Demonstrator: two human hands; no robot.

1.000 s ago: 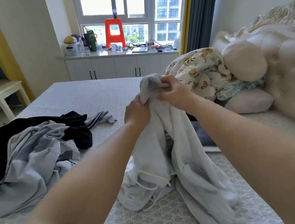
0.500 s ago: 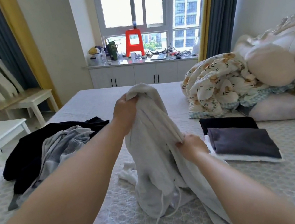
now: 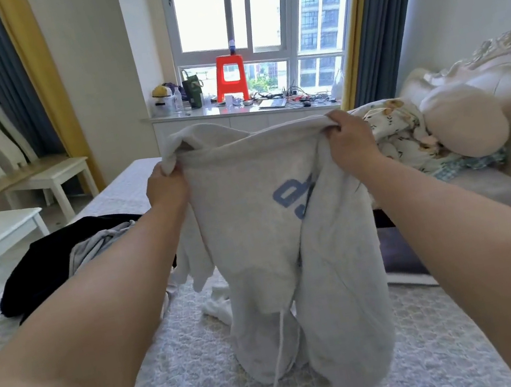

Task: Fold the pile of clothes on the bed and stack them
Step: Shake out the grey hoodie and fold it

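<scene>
Where both hands were bunched earlier, left hand (image 3: pixel 166 188) and right hand (image 3: pixel 348 139) are now gripping the pale grey hoodie (image 3: pixel 261 212) spread wide, blue lettering showing, drawstring dangling.

Arms: two forearms reach in from the lower corners, both bare up to the frame edge, with no sleeve showing.
Left hand (image 3: pixel 166 188): bare, no glove, ring or watch to be seen.
Right hand (image 3: pixel 352 138): bare as well, wrist uncovered, nothing worn on it.
</scene>
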